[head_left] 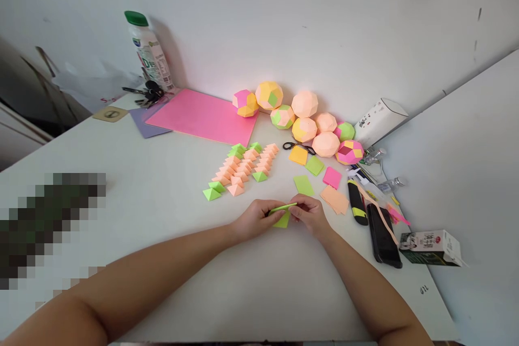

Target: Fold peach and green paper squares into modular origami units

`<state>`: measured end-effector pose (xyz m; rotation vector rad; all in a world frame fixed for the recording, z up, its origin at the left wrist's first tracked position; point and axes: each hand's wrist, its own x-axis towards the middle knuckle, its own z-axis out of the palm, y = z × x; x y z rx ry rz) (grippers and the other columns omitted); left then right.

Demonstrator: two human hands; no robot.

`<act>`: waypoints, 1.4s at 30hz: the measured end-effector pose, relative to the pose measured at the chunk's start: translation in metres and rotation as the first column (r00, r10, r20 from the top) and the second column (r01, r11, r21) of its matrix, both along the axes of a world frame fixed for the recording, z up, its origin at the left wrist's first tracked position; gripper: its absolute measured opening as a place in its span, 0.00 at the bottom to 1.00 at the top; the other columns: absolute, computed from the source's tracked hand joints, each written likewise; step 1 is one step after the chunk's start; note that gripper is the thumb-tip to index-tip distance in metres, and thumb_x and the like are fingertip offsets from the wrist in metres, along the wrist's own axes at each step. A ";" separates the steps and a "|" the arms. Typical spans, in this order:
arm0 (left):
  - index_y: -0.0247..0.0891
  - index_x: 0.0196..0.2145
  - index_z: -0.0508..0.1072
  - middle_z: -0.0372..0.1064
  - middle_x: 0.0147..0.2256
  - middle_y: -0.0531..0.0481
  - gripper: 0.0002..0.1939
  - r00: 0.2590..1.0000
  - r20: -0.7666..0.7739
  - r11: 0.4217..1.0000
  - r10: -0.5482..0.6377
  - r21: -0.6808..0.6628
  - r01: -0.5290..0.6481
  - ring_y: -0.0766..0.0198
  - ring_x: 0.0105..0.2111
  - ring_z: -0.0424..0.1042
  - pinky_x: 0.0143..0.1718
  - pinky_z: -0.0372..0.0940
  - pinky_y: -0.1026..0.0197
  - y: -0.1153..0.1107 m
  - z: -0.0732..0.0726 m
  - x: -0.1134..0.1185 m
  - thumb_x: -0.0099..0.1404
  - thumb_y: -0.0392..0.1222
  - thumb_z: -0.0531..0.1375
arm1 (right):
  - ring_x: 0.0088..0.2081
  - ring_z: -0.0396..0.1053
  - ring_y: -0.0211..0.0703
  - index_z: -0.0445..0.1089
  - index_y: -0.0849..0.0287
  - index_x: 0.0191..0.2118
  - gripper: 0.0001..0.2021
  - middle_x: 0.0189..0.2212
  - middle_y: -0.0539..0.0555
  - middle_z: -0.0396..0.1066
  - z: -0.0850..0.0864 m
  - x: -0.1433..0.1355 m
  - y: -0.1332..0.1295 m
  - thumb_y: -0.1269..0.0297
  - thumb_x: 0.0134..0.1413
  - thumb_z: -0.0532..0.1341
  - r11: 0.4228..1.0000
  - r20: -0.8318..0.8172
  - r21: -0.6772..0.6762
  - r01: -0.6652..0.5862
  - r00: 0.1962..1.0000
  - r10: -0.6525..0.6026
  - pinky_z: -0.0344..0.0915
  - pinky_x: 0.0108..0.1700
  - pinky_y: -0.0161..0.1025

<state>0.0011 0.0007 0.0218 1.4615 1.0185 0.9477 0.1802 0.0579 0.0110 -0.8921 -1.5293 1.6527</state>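
My left hand [254, 219] and my right hand [311, 215] meet over the white table [162, 194], both pinching one small green paper square [283, 215] that is partly folded. Just beyond my hands lies a flat green square [303, 185]. Rows of folded orange and green paper units [241, 168] sit to the far left of my hands. Loose squares in orange [334, 199], pink [332, 177] and yellow [298, 155] lie to the right.
Several paper polyhedron balls [305, 104] are piled by the wall, with small scissors [298, 146] in front. A pink sheet [203, 115], bottle [148, 51] and keys [146, 93] stand at back left. A highlighter [357, 203], phone [383, 240] and carton [430, 247] lie right.
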 end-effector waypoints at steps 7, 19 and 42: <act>0.37 0.41 0.76 0.64 0.23 0.53 0.18 1.000 -0.009 1.000 0.002 -0.015 -0.002 0.70 0.21 0.54 0.21 0.51 0.68 0.000 -0.003 0.000 0.65 0.47 0.50 | 0.20 0.61 0.33 0.71 0.59 0.25 0.08 0.23 0.49 0.64 0.000 0.000 0.000 0.60 0.42 0.68 1.000 0.017 0.009 0.014 1.000 -0.015 0.60 0.20 0.33; 0.35 0.38 0.75 0.59 0.22 0.54 0.17 1.000 0.005 0.998 -0.002 -0.064 0.003 0.70 0.21 0.53 0.20 0.50 0.67 0.001 -0.008 -0.001 0.64 0.48 0.51 | 0.19 0.60 0.32 0.71 0.59 0.24 0.07 0.20 0.47 0.64 0.001 0.002 0.003 0.63 0.43 0.67 0.999 -0.021 -0.046 0.002 1.000 -0.003 0.57 0.21 0.32; 0.36 0.37 0.75 0.72 0.31 0.48 0.15 0.996 0.089 0.989 -0.015 -0.144 0.028 0.64 0.28 0.67 0.27 0.61 0.64 0.001 0.000 -0.003 0.61 0.47 0.55 | 0.21 0.64 0.36 0.70 0.58 0.30 0.10 0.23 0.50 0.66 0.007 -0.001 -0.007 0.56 0.46 0.65 0.998 0.100 0.059 -0.022 0.995 0.016 0.63 0.23 0.35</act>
